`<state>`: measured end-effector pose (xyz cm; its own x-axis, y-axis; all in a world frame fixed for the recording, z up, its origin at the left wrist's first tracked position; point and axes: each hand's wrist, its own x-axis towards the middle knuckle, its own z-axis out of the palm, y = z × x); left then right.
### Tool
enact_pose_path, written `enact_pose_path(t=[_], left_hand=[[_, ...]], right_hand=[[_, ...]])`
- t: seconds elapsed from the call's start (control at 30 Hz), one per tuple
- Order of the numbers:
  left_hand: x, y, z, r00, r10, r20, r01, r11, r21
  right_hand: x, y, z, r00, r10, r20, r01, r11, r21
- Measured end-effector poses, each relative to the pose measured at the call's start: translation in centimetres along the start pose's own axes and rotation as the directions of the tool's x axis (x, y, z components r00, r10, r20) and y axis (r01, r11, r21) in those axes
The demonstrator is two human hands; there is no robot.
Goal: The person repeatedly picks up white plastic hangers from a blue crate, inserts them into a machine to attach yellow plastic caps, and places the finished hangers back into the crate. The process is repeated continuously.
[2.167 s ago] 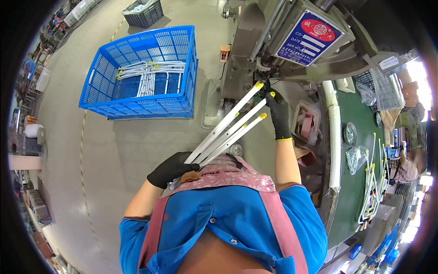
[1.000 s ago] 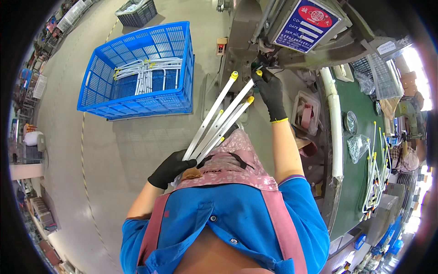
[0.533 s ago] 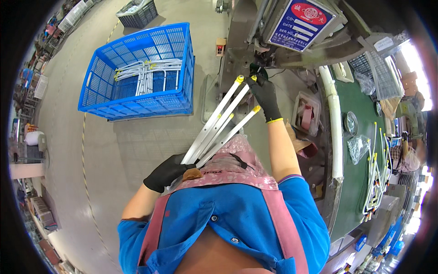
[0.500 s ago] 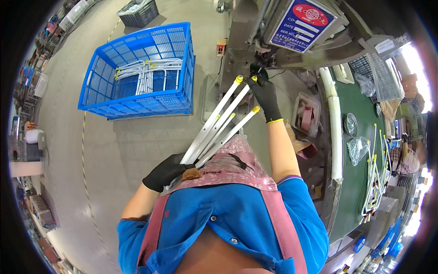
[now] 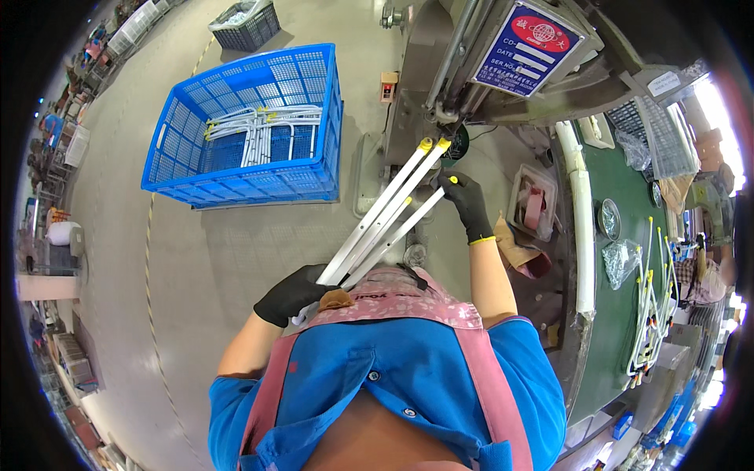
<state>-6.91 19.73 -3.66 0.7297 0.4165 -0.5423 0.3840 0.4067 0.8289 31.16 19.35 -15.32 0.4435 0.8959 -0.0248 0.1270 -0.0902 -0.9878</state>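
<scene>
A bundle-like frame of white metal tubes (image 5: 382, 210) with yellow end caps slants up from my waist to the machine in front of me. My left hand (image 5: 294, 297), in a black glove, is closed around the tubes' near end. In a black glove with a yellow cuff, my right hand (image 5: 469, 206) pinches the yellow-capped end of the rightmost tube. Two other yellow caps (image 5: 434, 146) lie at the machine's small tool (image 5: 446, 119); whether they touch it I cannot tell. The near ends of the tubes are partly hidden by my left hand and apron.
A blue plastic crate (image 5: 259, 188) with several similar white frames stands on the floor at left. A dark crate (image 5: 247, 27) is behind it. To the right, a green-topped table (image 5: 597, 330) bears more tube frames (image 5: 648, 314), a metal bowl (image 5: 608, 219) and plastic bags.
My right hand has left the far tube ends and come nearer to me, onto the rightmost tube's capped end. My left hand keeps its hold on the frame.
</scene>
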Motion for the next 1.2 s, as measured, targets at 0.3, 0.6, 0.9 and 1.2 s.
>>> enact_pose_path(t=[0.3, 0.6, 0.9, 1.2], left_hand=[[-1.1, 0.7, 0.1, 0.995, 0.054, -0.078, -0.050, 0.997, 0.057], [-1.2, -0.1, -0.1, 0.995, 0.058, -0.077, -0.064, 0.995, -0.081], [-0.1, -1.1, -0.2, 0.997, 0.040, -0.071, -0.050, 0.988, -0.145], [-1.2, 0.3, -0.6, 0.991, 0.064, -0.115, -0.068, 0.997, -0.030]], right_hand=[[0.9, -7.6, -0.5, 0.970, -0.159, -0.186, 0.133, 0.980, -0.145], [3.1, -10.6, 1.6, 0.950, -0.281, -0.137, 0.246, 0.942, -0.228], [3.0, -10.7, 2.2, 0.943, -0.267, -0.199, 0.186, 0.918, -0.350], [3.7, -10.9, 1.5, 0.974, -0.178, -0.141, 0.124, 0.938, -0.325]])
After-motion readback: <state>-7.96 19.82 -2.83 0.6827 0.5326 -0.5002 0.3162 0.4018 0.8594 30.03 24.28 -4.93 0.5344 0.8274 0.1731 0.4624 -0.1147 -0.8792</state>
